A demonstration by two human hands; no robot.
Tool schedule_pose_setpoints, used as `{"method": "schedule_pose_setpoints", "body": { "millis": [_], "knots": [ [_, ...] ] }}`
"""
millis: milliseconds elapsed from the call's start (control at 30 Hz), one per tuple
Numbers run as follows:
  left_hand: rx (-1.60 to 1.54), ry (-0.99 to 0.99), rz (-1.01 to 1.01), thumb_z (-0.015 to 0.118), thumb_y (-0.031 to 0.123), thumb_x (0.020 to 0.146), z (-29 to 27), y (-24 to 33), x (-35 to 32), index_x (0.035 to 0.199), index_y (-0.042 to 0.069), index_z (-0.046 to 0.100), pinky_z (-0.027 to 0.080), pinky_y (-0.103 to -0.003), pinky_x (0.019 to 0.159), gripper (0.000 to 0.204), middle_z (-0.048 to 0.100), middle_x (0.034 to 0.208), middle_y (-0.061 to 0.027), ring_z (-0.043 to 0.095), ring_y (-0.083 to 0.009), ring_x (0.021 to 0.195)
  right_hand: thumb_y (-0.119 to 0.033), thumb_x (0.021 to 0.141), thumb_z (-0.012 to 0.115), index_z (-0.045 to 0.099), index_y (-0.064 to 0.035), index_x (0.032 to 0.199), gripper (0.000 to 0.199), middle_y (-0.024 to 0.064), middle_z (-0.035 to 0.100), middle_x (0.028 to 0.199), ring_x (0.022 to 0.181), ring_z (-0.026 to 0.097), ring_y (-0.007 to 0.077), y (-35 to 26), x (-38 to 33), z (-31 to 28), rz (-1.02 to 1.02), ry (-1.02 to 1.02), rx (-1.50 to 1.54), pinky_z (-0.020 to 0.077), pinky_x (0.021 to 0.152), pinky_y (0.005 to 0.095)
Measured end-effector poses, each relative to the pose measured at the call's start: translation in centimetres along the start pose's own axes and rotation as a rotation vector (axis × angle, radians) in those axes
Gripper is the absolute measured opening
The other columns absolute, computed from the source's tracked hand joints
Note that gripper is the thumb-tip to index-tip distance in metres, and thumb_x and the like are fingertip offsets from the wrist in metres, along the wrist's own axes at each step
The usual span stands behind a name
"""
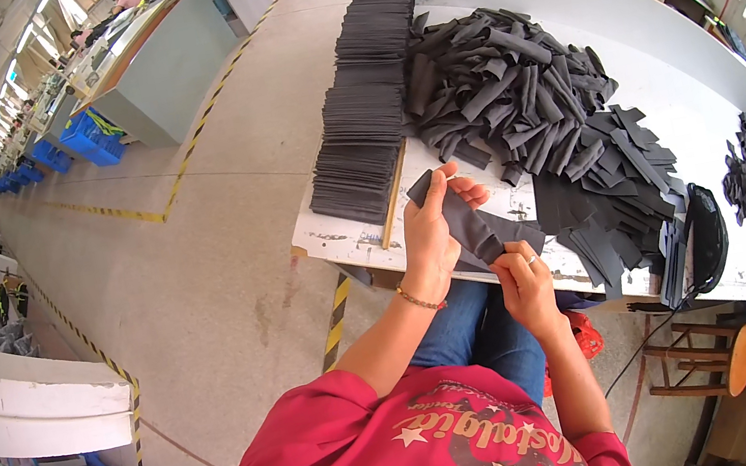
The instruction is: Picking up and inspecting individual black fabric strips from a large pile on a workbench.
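A dark grey fabric strip point(468, 224) stretches between my hands above the near edge of the white table point(345, 243). My left hand point(433, 227) grips its upper end, thumb along the cloth and some fingers lifted behind it. At the lower end, my right hand point(524, 281) is closed on the strip in a pinch. More flat dark pieces point(520, 229) lie on the table just beyond my right hand. To the left stands a long row of neatly stacked dark fabric pieces point(361, 105), beside a wooden strip point(394, 194).
A heap of curled dark strips point(517, 88) fills the table's middle; flat pieces point(621, 169) spread to its right. A black mesh-like object point(706, 239) with a cord sits at the right edge. A wooden stool point(737, 358) stands below. Blue crates point(92, 138) lie far left.
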State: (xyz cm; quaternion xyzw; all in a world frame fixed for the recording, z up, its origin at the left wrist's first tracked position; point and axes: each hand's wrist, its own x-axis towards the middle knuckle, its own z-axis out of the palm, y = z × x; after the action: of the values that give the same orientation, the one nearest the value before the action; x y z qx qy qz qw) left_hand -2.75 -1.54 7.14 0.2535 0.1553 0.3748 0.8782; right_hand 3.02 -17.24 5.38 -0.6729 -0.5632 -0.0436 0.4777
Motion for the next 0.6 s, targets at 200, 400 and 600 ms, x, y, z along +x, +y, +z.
{"method": "schedule_pose_setpoints", "body": {
  "millis": [200, 400, 600],
  "knots": [
    [-0.002, 0.007, 0.004, 0.054, 0.027, 0.1, 0.0, -0.3, -0.1, 0.115, 0.0, 0.058, 0.056, -0.04, 0.079, 0.031, 0.066, 0.086, -0.0107, 0.067, -0.0241, 0.078, 0.007, 0.081, 0.065, 0.056, 0.0006, 0.088, 0.013, 0.0165, 0.059, 0.09, 0.074, 0.057, 0.0351, 0.1, -0.3, -0.1, 0.008, 0.002, -0.005, 0.0464, 0.063, 0.0401],
    [-0.009, -0.039, 0.082, 0.055, 0.031, 0.099, -0.1, -0.3, 0.2, 0.123, 0.001, 0.054, 0.053, -0.042, 0.087, 0.039, 0.067, 0.09, -0.0115, 0.067, -0.0262, 0.085, -0.001, 0.083, 0.07, 0.057, 0.0012, 0.087, 0.013, 0.0113, 0.058, 0.093, 0.077, 0.058, 0.0229, -0.4, 0.5, -0.6, 0.284, 0.023, 0.189, 0.0477, 0.07, 0.0311],
    [-0.036, -0.067, 0.183, 0.054, 0.03, 0.099, 0.2, -0.2, 0.9, 0.127, 0.001, 0.05, 0.049, -0.045, 0.096, 0.04, 0.067, 0.099, -0.0135, 0.065, -0.0292, 0.096, -0.008, 0.089, 0.069, 0.06, -0.0026, 0.087, 0.011, -0.0001, 0.053, 0.096, 0.084, 0.05, 0.0077, 0.5, 0.8, 2.2, 0.583, 0.427, 0.736, 0.0394, 0.077, 0.0216]
  ]
}}
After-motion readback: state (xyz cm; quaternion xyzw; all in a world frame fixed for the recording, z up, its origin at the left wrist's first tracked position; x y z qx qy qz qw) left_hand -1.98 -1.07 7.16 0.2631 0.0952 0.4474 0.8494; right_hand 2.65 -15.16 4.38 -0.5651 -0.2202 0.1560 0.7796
